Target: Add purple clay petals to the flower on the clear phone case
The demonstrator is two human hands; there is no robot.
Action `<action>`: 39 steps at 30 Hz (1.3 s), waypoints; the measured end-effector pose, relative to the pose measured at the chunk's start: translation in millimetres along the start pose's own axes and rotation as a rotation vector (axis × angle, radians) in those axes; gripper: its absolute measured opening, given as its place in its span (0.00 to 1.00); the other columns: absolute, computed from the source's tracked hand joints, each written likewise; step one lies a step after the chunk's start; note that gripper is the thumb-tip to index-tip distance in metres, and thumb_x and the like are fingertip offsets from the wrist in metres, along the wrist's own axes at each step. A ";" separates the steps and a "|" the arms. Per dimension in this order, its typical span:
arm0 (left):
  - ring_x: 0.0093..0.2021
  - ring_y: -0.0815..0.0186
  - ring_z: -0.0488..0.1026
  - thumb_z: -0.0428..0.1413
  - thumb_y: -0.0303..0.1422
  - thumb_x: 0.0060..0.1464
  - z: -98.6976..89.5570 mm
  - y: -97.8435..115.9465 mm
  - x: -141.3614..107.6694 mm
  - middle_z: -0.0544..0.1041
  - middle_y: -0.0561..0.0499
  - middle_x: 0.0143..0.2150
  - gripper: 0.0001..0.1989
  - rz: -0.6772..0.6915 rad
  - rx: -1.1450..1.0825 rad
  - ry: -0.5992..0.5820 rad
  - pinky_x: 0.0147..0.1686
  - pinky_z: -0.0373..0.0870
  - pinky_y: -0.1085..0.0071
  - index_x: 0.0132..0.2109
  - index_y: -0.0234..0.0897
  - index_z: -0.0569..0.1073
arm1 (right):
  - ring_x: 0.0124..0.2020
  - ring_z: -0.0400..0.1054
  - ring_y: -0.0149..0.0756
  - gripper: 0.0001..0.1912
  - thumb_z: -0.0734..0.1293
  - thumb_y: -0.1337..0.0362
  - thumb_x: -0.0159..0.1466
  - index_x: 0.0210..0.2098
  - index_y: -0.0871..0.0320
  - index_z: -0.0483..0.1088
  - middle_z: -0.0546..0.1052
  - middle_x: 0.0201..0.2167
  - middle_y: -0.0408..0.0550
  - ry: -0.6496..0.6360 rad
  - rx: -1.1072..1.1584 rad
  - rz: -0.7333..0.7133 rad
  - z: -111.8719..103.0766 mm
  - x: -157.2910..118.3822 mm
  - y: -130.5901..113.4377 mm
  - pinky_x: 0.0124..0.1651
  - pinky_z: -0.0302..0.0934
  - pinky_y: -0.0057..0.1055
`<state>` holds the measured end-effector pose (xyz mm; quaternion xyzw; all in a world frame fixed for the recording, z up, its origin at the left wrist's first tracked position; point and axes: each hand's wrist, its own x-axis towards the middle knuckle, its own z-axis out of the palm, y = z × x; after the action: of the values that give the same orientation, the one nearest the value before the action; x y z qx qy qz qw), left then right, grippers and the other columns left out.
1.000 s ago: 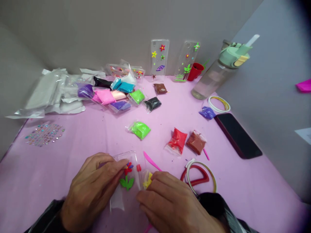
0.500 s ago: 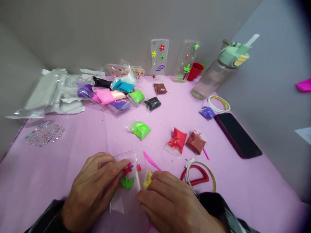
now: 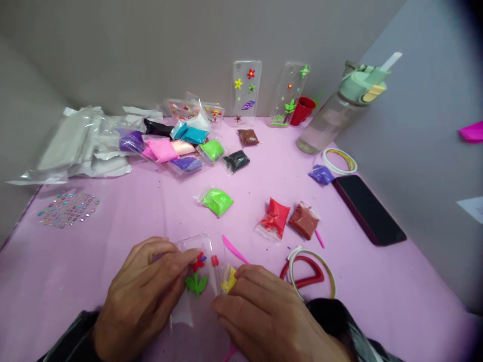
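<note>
Clear phone case (image 3: 198, 243) lies by the near edge of the worktop (image 3: 64, 281), long axis pointing away from me. Left hand (image 3: 141, 296) holds it beside the clay flower (image 3: 196, 276); right hand (image 3: 264, 312) covers yellow clay (image 3: 229, 280), grip unclear.

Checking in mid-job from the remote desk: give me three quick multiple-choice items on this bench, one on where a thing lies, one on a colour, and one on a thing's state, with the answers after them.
1. Where does the pink modelling tool lie relative to the clear phone case?
A. Left of it
B. Right of it
C. Inside it

2. What colour are the leaves of the clay flower?
A. Red
B. Yellow
C. Green

3. What state is the screen of the black smartphone in?
A. Dark
B. Lit with a picture
C. Covered by a clay packet

Answers:
1. B, the tool's tip lies just beyond the case's right edge.
2. C, the leaves below the red petals are green.
3. A, the screen shows no image.
</note>
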<state>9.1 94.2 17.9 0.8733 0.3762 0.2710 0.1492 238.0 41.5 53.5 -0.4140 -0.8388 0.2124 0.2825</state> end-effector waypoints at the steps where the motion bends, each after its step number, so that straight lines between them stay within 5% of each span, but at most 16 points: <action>1: 0.43 0.56 0.75 0.54 0.25 0.60 0.1 -0.1 0.4 0.81 0.50 0.41 0.20 0.015 0.005 0.001 0.47 0.71 0.56 0.57 0.47 0.72 | 0.31 0.66 0.35 0.12 0.58 0.74 0.70 0.38 0.60 0.72 0.74 0.26 0.46 0.008 0.002 -0.005 0.5 -0.3 0.4 0.39 0.64 0.31; 5: 0.43 0.57 0.75 0.54 0.25 0.61 -0.8 1.4 0.8 0.80 0.50 0.40 0.19 0.034 -0.003 0.002 0.47 0.71 0.57 0.57 0.47 0.73 | 0.31 0.67 0.35 0.11 0.59 0.75 0.70 0.38 0.60 0.72 0.74 0.26 0.46 0.031 0.007 -0.007 2.3 -0.8 1.5 0.39 0.64 0.31; 10: 0.45 0.56 0.72 0.52 0.28 0.63 -5.0 2.7 0.7 0.79 0.49 0.43 0.16 -0.138 -0.037 0.094 0.47 0.70 0.56 0.55 0.46 0.71 | 0.31 0.68 0.35 0.12 0.58 0.75 0.70 0.39 0.61 0.73 0.75 0.27 0.47 0.054 0.027 -0.011 0.2 0.4 0.9 0.40 0.64 0.32; 17: 0.48 0.55 0.73 0.52 0.33 0.64 -6.1 -2.8 2.4 0.79 0.49 0.45 0.16 -0.271 -0.082 0.054 0.47 0.72 0.55 0.58 0.46 0.70 | 0.31 0.67 0.35 0.13 0.57 0.73 0.72 0.40 0.60 0.72 0.75 0.27 0.46 0.032 0.026 0.016 -0.8 -1.3 0.3 0.39 0.65 0.32; 27: 0.41 0.57 0.75 0.53 0.26 0.59 -5.1 6.2 5.0 0.78 0.50 0.40 0.20 -0.065 -0.051 0.092 0.41 0.74 0.60 0.56 0.50 0.74 | 0.32 0.65 0.35 0.12 0.58 0.72 0.71 0.37 0.61 0.73 0.73 0.27 0.47 -0.006 0.056 0.042 -1.9 0.4 -0.6 0.37 0.62 0.31; 39: 0.46 0.58 0.73 0.53 0.24 0.63 1.2 -8.0 -4.6 0.79 0.47 0.43 0.21 0.084 0.005 -0.007 0.51 0.67 0.59 0.60 0.44 0.73 | 0.32 0.64 0.35 0.11 0.60 0.73 0.70 0.36 0.61 0.73 0.73 0.28 0.46 -0.056 0.058 0.057 -4.7 1.6 -1.3 0.36 0.60 0.31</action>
<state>2.6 96.1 11.6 0.8897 0.3395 0.2730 0.1367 239.5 42.7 58.2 -0.4233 -0.8279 0.2561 0.2644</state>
